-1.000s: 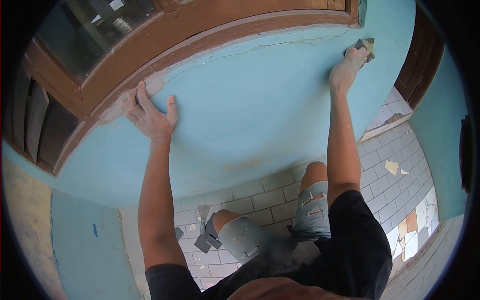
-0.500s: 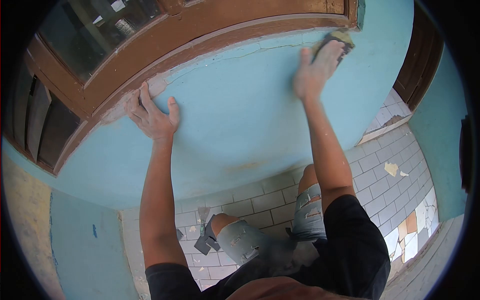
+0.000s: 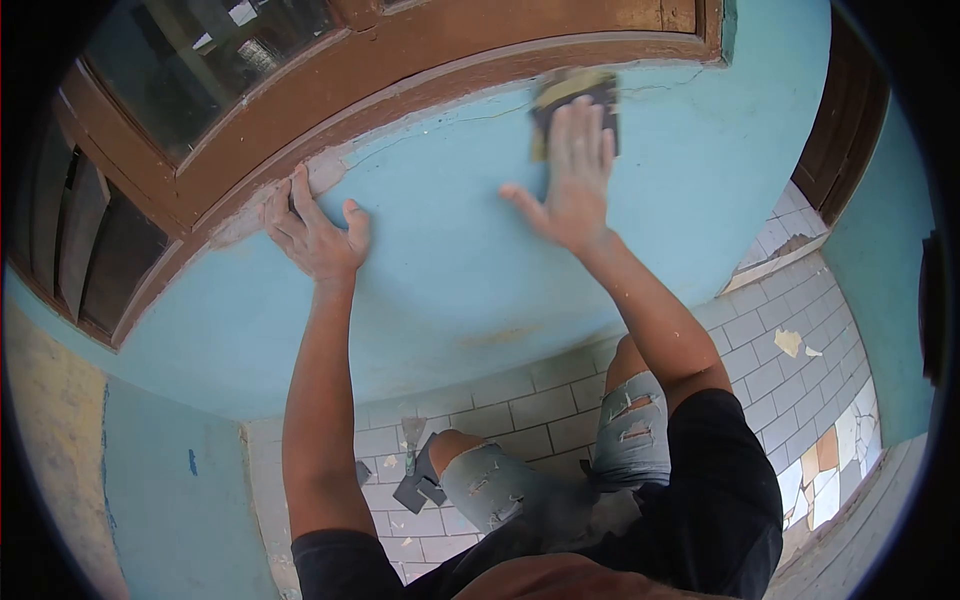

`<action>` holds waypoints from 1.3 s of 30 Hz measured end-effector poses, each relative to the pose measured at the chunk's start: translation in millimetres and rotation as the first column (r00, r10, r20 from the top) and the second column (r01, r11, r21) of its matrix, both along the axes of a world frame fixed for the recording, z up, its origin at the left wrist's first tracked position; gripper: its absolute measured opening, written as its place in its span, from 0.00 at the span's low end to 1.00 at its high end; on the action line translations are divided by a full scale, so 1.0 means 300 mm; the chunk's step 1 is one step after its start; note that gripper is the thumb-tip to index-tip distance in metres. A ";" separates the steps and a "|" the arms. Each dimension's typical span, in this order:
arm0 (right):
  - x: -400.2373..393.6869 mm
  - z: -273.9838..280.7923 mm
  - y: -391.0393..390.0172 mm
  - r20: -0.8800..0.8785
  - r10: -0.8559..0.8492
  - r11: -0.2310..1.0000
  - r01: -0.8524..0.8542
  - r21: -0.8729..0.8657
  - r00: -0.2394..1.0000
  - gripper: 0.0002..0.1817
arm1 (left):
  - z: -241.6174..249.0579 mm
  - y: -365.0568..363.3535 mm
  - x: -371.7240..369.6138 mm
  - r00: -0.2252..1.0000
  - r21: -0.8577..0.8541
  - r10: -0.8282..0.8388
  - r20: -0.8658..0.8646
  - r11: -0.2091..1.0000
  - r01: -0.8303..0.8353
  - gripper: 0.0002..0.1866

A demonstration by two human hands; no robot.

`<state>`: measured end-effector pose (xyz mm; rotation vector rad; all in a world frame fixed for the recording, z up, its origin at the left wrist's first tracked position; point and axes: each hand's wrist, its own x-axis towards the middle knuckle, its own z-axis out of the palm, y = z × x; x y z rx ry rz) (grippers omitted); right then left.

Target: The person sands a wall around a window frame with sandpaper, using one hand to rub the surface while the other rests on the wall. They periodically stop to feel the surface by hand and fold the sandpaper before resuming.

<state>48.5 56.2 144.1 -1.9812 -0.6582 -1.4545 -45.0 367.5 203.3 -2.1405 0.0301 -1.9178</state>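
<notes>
My right hand [image 3: 577,185] lies flat on the light blue wall [image 3: 440,240], its fingers pressing a piece of sandpaper [image 3: 550,100] to the surface just under the window frame. The sheet looks dark with yellowish patches and is blurred by motion. Spread and holding nothing, my left hand [image 3: 318,235] rests against the wall at the left, its fingertips on a bare pinkish patch [image 3: 327,172] beside the brown wooden window frame [image 3: 400,85]. A thin crack runs along the wall below the frame, passing near the sandpaper.
Below, on the tiled floor [image 3: 545,408], lie a scraper [image 3: 411,440] and dark sheet pieces [image 3: 412,492] beside my left knee. Pale scraps [image 3: 788,343] lie to the right. Broken tiles [image 3: 835,460] cover a patch at lower right. A brown door [image 3: 845,110] stands at upper right.
My right hand has slid left along the wall with the sandpaper, away from the window frame's right corner. My left hand stays at the same place on the wall.
</notes>
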 end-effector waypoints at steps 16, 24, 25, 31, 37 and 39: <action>0.027 -0.005 -0.170 -0.049 -0.191 0.966 0.179 -0.185 0.980 0.54 | 0.018 0.011 -0.049 0.995 0.058 0.025 -0.099 0.998 -0.019 0.35; -0.014 -0.071 -0.011 -0.056 -0.051 0.999 0.050 -0.011 0.997 0.56 | 0.008 -0.014 -0.014 1.000 -0.011 0.012 -0.020 1.000 -0.012 0.35; -0.019 -0.110 -0.028 0.023 0.021 0.957 -0.013 -0.290 1.000 0.56 | 0.009 -0.007 -0.028 0.998 0.012 0.019 -0.060 1.000 -0.018 0.35; 0.149 0.047 -0.183 -0.197 -0.194 0.885 0.258 0.387 0.961 0.54 | 0.001 -0.021 -0.013 1.000 -0.014 -0.001 -0.023 1.000 0.001 0.35; -0.030 -0.152 -0.037 -0.019 0.113 0.930 -0.113 -0.349 0.993 0.53 | 0.009 -0.020 -0.027 0.998 0.022 0.025 -0.052 0.999 -0.023 0.35; 0.006 -0.171 -0.113 0.000 0.063 0.895 -0.056 -0.442 0.998 0.54 | 0.016 -0.017 -0.055 0.996 0.047 0.027 -0.085 0.999 -0.023 0.35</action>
